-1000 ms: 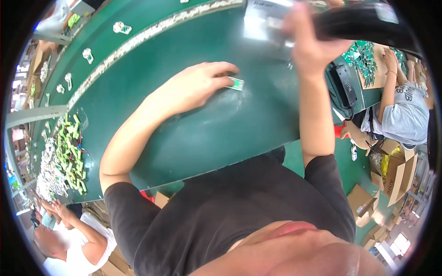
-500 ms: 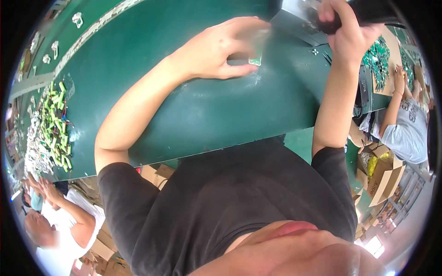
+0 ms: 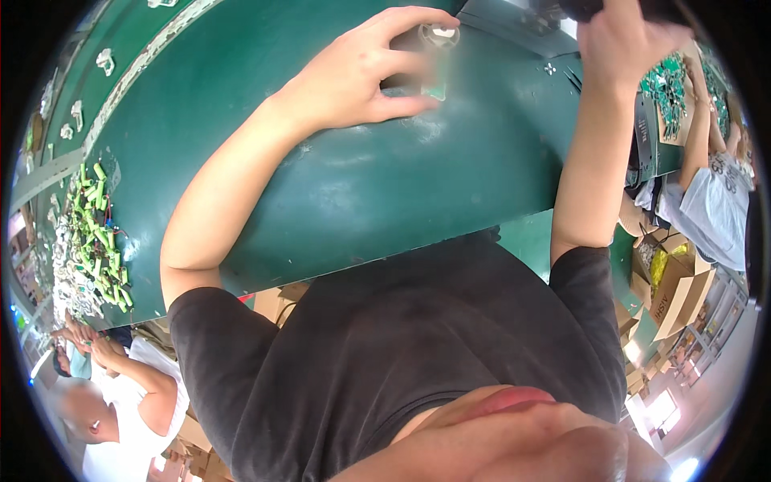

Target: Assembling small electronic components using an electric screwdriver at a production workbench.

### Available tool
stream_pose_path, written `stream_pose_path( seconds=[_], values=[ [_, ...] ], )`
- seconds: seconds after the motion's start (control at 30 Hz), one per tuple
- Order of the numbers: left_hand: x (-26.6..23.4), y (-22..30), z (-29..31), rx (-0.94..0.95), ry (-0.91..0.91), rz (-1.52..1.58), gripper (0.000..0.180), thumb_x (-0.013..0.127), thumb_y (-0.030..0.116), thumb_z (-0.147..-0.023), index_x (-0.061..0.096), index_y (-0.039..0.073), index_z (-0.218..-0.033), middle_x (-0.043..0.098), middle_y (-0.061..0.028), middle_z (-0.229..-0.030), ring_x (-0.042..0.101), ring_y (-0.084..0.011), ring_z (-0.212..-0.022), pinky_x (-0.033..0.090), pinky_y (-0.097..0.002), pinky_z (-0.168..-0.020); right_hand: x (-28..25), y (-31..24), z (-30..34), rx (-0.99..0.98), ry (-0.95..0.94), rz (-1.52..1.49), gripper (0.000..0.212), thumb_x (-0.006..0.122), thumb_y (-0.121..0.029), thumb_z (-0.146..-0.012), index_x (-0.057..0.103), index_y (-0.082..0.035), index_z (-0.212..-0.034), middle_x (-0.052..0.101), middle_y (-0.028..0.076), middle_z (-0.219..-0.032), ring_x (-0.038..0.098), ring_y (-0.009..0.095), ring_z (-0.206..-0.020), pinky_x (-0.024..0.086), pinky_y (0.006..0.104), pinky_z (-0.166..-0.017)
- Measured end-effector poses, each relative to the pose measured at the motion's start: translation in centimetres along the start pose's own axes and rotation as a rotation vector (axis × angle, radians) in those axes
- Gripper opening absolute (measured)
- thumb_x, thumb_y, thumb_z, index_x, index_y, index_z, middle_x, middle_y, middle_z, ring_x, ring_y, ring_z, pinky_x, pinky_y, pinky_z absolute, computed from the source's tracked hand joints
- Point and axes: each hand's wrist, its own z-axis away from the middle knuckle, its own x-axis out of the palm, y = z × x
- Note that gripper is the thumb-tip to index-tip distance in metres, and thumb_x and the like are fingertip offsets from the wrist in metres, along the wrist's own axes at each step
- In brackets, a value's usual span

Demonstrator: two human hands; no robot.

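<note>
My left hand is over the green tabletop, fingers curled round a small clear plastic piece with a rounded top. A greenish patch shows low on the piece; motion blurs part of it and the fingertips. My right hand is raised at the top right, closed on a black object. That object is cut off by the picture's edge and smeared, so its kind is unclear. Behind the two hands stands a grey metal box.
Light-green cylindrical cells with wires and small white parts lie piled at the left. Green circuit boards lie at the right, near a person in grey. An open carton stands below. Another person in white sits lower left.
My left hand has shifted slightly left and up in the picture, and the piece's rounded top now shows. My right hand has moved up and slightly right. The whole view has shifted a little.
</note>
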Motion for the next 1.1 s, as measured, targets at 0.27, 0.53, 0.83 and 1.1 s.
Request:
stream_pose_path(
  seconds=[0.27,0.53,0.83,1.1],
  values=[
    [-0.2,-1.3,-0.2,0.131,-0.024,0.071,0.030,0.081,0.015,-0.080,0.073,0.003,-0.106,0.051,-0.0288,-0.142,0.054,-0.0441,-0.128,0.045,-0.0468,-0.109,0.6,0.5,3.1,-0.002,-0.159,-0.376,0.066,0.053,0.014,-0.087,0.035,-0.005,-0.147,0.056,0.011,-0.106,0.054,0.012,-0.053,0.049,0.0277,-0.047],
    [-0.5,-0.8,0.2,0.065,-0.026,0.064,0.019,0.085,0.014,-0.078,0.075,0.003,-0.090,0.052,-0.0277,-0.139,0.056,-0.0426,-0.126,0.047,-0.0454,-0.107,4.8,1.5,6.5,0.109,-0.076,-0.358,0.072,0.054,0.019,-0.084,0.030,-0.004,-0.148,0.056,0.013,-0.105,0.058,0.011,-0.060,0.049,0.0230,-0.052],
    [-0.3,-1.1,0.6,0.079,-0.001,0.046,0.020,0.086,0.016,-0.077,0.075,0.003,-0.088,0.052,-0.0280,-0.138,0.057,-0.0425,-0.123,0.049,-0.0453,-0.105,5.2,2.1,7.2,0.222,-0.122,-0.334,0.068,0.058,0.014,-0.086,0.031,-0.001,-0.146,0.055,0.012,-0.105,0.059,0.010,-0.063,0.050,0.0220,-0.056],
    [-0.5,-0.7,0.5,0.096,0.026,-0.025,0.022,0.086,0.020,-0.076,0.075,0.004,-0.086,0.054,-0.0278,-0.135,0.059,-0.0421,-0.119,0.051,-0.0443,-0.102,5.2,1.6,7.0,0.292,-0.152,-0.305,0.066,0.061,0.012,-0.087,0.032,-0.001,-0.145,0.054,0.011,-0.106,0.060,0.010,-0.066,0.050,0.0219,-0.057]
  ],
)
